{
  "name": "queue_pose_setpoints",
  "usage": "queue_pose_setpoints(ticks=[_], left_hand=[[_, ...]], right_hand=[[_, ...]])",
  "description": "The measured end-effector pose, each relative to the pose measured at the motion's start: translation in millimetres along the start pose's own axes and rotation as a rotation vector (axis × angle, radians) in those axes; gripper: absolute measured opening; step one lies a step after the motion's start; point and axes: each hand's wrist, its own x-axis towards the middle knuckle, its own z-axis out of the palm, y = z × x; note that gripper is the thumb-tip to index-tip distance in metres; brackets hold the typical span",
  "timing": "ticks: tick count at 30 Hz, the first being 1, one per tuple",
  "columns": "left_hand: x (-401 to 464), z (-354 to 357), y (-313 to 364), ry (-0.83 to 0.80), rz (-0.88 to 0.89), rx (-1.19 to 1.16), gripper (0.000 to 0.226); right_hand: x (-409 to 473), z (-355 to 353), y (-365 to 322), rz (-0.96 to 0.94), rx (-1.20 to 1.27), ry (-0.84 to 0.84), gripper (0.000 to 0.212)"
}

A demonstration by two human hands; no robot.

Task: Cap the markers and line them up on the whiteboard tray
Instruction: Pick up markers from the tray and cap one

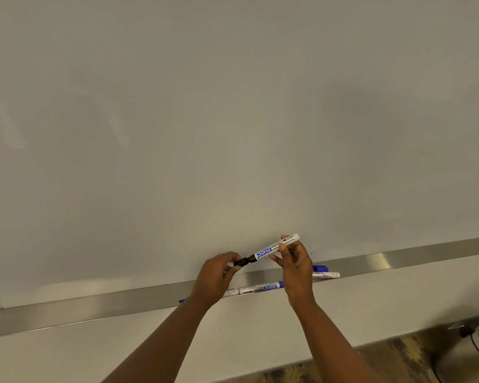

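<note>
head view: marker (274, 248) between both hands

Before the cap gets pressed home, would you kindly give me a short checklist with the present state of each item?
1. Right hand grips the white blue-labelled marker: ok.
2. Left hand pinches the black cap: ok.
3. Cap in line with the marker's tip: ok.
4. Cap fully seated: cannot tell.
5. Brushed metal whiteboard tray has free room: ok.
6. Markers lying on the tray all capped: cannot tell.
</note>
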Motion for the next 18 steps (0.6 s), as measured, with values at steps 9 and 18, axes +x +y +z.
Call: queue_pose_setpoints(ticks=[9, 18], left_hand=[[-0.9, -18.0, 11.6, -0.024, -0.039, -0.062, 0.015], [-0.3, -33.5, 7.5, 0.001, -0.115, 0.054, 0.029]], right_hand=[[-3.1, -7.8, -11.0, 0.08, -0.148, -0.291, 0.014], [-13.8, 8.9, -5.1, -0.402, -1.1, -0.586, 0.026]])
